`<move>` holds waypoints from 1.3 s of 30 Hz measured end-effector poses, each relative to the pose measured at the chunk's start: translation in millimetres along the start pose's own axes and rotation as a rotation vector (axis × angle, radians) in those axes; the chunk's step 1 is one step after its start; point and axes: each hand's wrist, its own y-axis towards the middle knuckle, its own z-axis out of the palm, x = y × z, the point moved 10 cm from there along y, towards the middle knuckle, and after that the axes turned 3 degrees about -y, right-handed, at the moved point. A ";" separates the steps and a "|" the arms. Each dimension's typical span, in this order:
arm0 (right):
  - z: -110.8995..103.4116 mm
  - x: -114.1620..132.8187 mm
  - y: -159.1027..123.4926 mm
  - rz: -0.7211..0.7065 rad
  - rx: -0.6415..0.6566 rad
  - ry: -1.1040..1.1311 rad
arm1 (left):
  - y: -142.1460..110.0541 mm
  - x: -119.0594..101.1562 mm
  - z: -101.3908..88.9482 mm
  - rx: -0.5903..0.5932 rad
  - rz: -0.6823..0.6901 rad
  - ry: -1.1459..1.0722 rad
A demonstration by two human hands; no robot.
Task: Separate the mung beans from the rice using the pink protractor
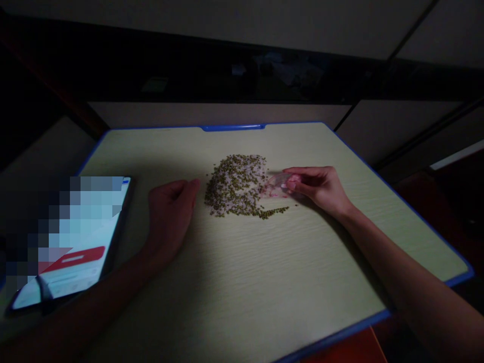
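Note:
A pile of small green beans (236, 186), mixed with paler bits, is spread in the middle of the table. From its lower right edge a thin line of green beans (275, 212) runs out. My right hand (317, 186) pinches a small clear plastic bag (273, 187) with pinkish marks, whose left end meets the pile's right side. To the left of the pile, apart from it, my left hand (174, 206) is closed, thumb and fingers together; what it holds, if anything, is hidden.
A tablet (91, 227) with a lit, partly blurred screen lies at the table's left. The pale wood-patterned table (234, 282) has a blue rim and a blue handle (233, 127) at its far edge. Behind it stands a dark cabinet front (227, 112).

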 end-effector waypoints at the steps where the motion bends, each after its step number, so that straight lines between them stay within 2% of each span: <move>1: -0.4 -0.2 0.2 0.002 -0.011 0.004 | 0.0 -0.2 -0.3 -0.004 0.001 0.002; 9: 0.1 -1.5 1.2 0.014 -0.029 0.039 | -1.0 -1.7 0.5 0.003 -0.010 0.020; 22: 10.6 -6.3 -2.3 0.062 0.106 0.156 | 0.0 -0.4 -0.8 -0.006 -0.018 0.025; 30: 18.1 -6.6 -4.3 0.099 0.162 0.273 | -1.0 -1.0 -0.1 -0.003 0.007 0.017; 39: 21.5 -4.1 -6.5 0.100 0.187 0.303 | -0.8 0.3 0.6 0.003 0.006 -0.002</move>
